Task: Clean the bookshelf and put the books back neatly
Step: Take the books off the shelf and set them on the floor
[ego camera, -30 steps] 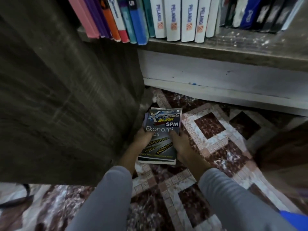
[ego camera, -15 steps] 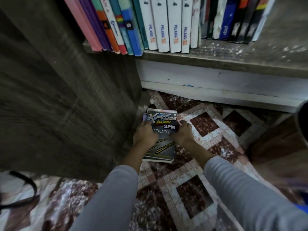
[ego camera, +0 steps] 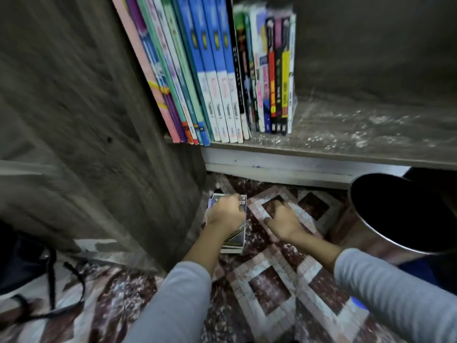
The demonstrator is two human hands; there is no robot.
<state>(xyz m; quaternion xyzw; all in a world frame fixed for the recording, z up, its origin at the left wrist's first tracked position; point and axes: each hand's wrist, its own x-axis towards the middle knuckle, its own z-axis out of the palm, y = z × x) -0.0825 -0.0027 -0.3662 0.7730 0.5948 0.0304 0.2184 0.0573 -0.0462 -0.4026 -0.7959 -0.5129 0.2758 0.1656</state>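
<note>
Your left hand (ego camera: 226, 211) grips the book (ego camera: 235, 237), long axis toward the shelf (ego camera: 321, 149) ahead; your right hand (ego camera: 284, 220), empty and spread, rests just beside.

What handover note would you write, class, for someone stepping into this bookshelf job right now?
Left hand: resting on the small stack of paperback books on the patterned floor, grip unclear.
Right hand: empty, open, on the floor beside the stack.
Done: a row of colourful upright books fills the left of the grey wooden shelf.
Left: white dust covers the shelf's bare right part; wipe it, then shelve the floor stack.
</note>
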